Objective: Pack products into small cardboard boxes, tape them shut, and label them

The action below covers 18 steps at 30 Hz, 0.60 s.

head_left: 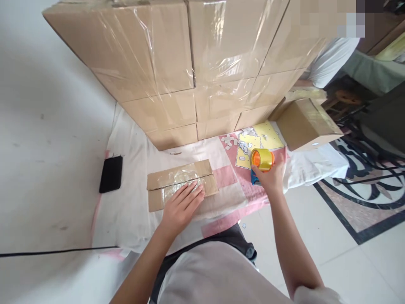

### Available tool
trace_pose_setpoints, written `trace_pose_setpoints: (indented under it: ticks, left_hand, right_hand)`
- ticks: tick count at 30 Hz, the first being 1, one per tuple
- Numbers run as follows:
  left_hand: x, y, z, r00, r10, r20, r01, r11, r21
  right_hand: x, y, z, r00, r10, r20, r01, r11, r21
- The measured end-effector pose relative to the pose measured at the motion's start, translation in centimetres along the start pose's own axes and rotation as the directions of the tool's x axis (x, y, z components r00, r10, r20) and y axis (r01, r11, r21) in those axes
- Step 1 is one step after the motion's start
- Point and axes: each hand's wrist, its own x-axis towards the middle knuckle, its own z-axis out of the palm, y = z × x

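A flat cardboard box (158, 182) lies on the cloth-covered table, with a seam along its top and wrinkled clear tape across the middle. My left hand (183, 204) rests flat on its right half, fingers stretched out over the tape. To the right, my right hand (272, 175) is closed around a tape dispenser (262, 160), which carries a yellowish roll with an orange core. A blue part of the dispenser shows beneath the roll, at the table surface. Whether it touches the cloth I cannot tell.
Taped cardboard boxes (171, 55) are stacked along the back. Yellow sheets (248, 145) with white scraps lie near the dispenser. Another carton (308, 122) stands at the right end. A black phone (110, 174) lies left, by the wall. A person's sleeve (333, 61) shows behind the stack.
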Motion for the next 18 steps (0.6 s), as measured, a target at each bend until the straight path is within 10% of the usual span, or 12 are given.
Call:
trace_pose_setpoints:
  ticks: [12, 16, 18]
  left_hand:
    - [0.3, 0.8, -0.5, 0.997, -0.073, 0.038, 0.072, 0.996, 0.046]
    - [0.8, 0.7, -0.5, 0.994, -0.1, 0.054, 0.097, 0.994, 0.046]
    - [1.1, 0.8, -0.4, 0.993, -0.104, 0.052, 0.102, 0.994, 0.044]
  right_hand:
    - [11.3, 7.6, -1.3, 0.996, 0.053, -0.072, -0.046, 0.994, 0.096]
    - [11.1, 5.5, -1.7, 0.954, -0.1, -0.283, 0.135, 0.985, 0.107]
    - [10.6, 3.7, -0.5, 0.95, -0.249, -0.187, 0.283, 0.942, 0.182]
